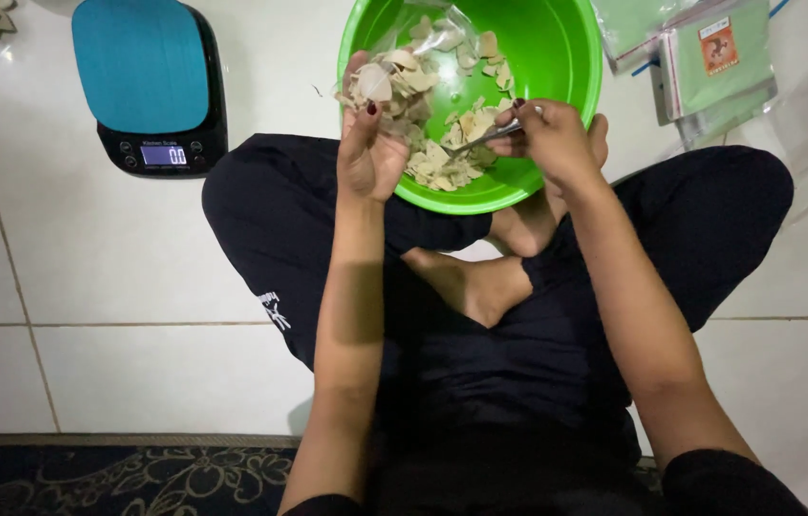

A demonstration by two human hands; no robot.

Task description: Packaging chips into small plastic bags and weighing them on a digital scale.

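Your left hand (370,143) is raised over the near-left rim of the green bowl (557,57), fingers curled shut around a clear plastic bag (423,43) stuffed with pale, flat chips (394,81); the bag's open mouth rises above your fingertips and leans in over the bowl. Your right hand (552,139) sits just to the right of it, at the bowl's near rim, pinched closed on a metal spoon (480,140) whose tip points toward your left hand and dips into the loose chips lying on the bowl's floor. More chips are scattered deeper in the bowl, beyond both hands.

Below your hands, the bowl rests against your crossed legs, bare feet tucked beneath your right wrist. Well to the left of your left hand stands a digital kitchen scale (150,81) with a teal platform and a lit display. Farther left still, at the frame's corner, lies a small heap of similar chips. Up and to the right of your right hand lie several flat packets (719,57) with green inserts on the white tiled floor (136,287).
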